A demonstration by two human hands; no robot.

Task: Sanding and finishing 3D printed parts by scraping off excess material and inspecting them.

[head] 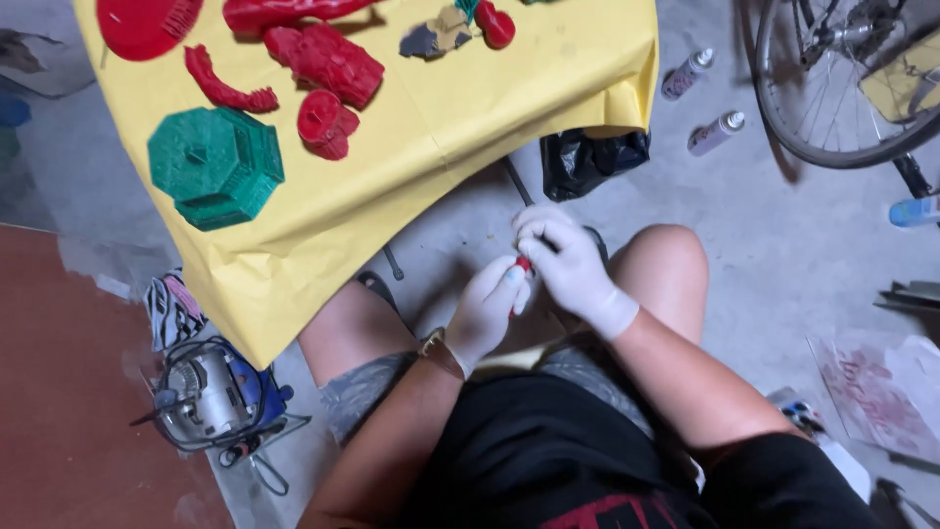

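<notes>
Both my hands wear white gloves and meet between my knees. My left hand (487,312) and my right hand (568,263) pinch a small red piece (523,264) between their fingertips; most of it is hidden by the fingers. In front of me a yellow sheet (470,137) covers a low table. On it lie a green octagonal part (215,167) and several red parts, among them a ribbed block (328,61), a small wheel (325,123) and a curved strip (227,88).
A rotary power tool with cable (211,397) lies on the floor at the left. A black bag (592,157) sits under the table edge. Two spray cans (703,103) and a bicycle wheel (832,88) are at the right. Stained paper (876,387) lies at lower right.
</notes>
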